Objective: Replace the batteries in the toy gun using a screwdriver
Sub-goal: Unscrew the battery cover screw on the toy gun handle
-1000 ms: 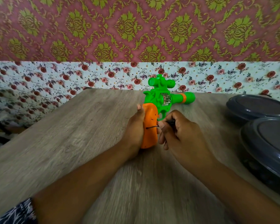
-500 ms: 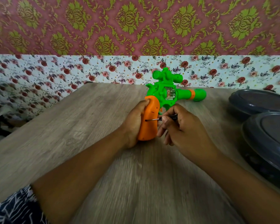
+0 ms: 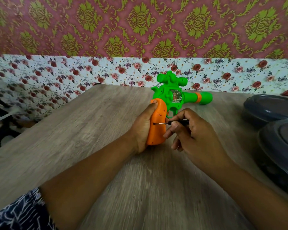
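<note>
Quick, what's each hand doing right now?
Left hand: grips the toy gun by its orange handle.
Right hand: pinches the screwdriver, tip at the handle.

Wooden table (image 3: 83,146), toy gun (image 3: 171,97), two dark containers (image 3: 271,108)

You have no readable text, label, brand, number or sign anywhere in front of you. The toy gun (image 3: 171,100) you hold shows only plain green and orange plastic, and the wall (image 3: 140,30) at the far side carries floral patterns with no lettering.
</note>
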Available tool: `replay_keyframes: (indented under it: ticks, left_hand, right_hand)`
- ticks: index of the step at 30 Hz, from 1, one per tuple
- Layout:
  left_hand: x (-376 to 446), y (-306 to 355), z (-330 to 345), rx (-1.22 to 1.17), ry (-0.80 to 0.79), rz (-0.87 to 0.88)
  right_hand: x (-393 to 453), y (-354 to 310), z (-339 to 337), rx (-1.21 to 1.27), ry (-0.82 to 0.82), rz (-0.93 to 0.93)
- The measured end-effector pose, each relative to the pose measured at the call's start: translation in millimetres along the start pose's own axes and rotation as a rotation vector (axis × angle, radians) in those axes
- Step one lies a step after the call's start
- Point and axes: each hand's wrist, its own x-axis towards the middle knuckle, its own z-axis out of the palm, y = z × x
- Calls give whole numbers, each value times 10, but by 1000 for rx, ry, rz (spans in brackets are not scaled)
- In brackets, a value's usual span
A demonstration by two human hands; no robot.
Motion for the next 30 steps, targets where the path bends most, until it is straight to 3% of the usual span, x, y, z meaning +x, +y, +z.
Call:
replay_keyframes:
  ticks: [12,16,19,24,30]
  left_hand:
    - [36,-72,8,-8,24,58]
    - [24,-86,46,-21,25,68]
    - [46,-110,54,-31,43,87]
    - [45,-111,64,30,88,93]
    - [23,-112,60,112,63,106]
  right_hand:
    - [-17,-45,-1,-22,30,-23]
    - [-45,-45,-14,-271,79,-92]
    - [-60,-83,-60,-500,89,-42]
    - [-53,-45,13,-436,102,-41]
    - [-76,-81,7,-403,117,-180]
